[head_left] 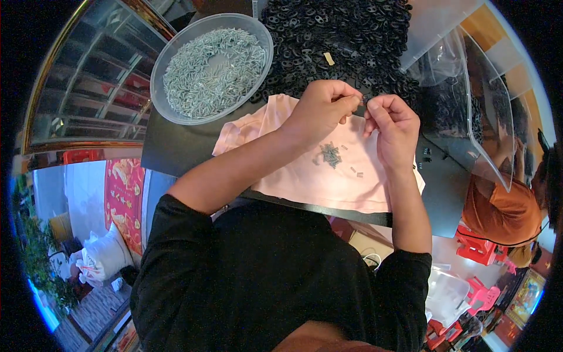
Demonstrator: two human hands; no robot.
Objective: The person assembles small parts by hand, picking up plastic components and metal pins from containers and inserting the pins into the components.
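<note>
Over a pale pink cloth (281,170), my hands meet with fingertips almost touching. My left hand (328,108) is closed in a pinch; what sits between its fingertips is too small to make out. Opposite it, my right hand (394,120) pinches a small black plastic piece (366,101), mostly covered by the fingers. Below them on the cloth lies a little pile of small metal springs (331,156), with several loose ones beside it. Just beyond my hands spreads a large heap of black plastic pieces (328,35), some showing two holes.
A round clear tub (262,35) full of small metal springs stands at the far left of the dark table (170,144). A yellowish scrap (329,58) lies on the black heap. At right are a clear plastic bin (469,111) and a person in an orange shirt (504,208).
</note>
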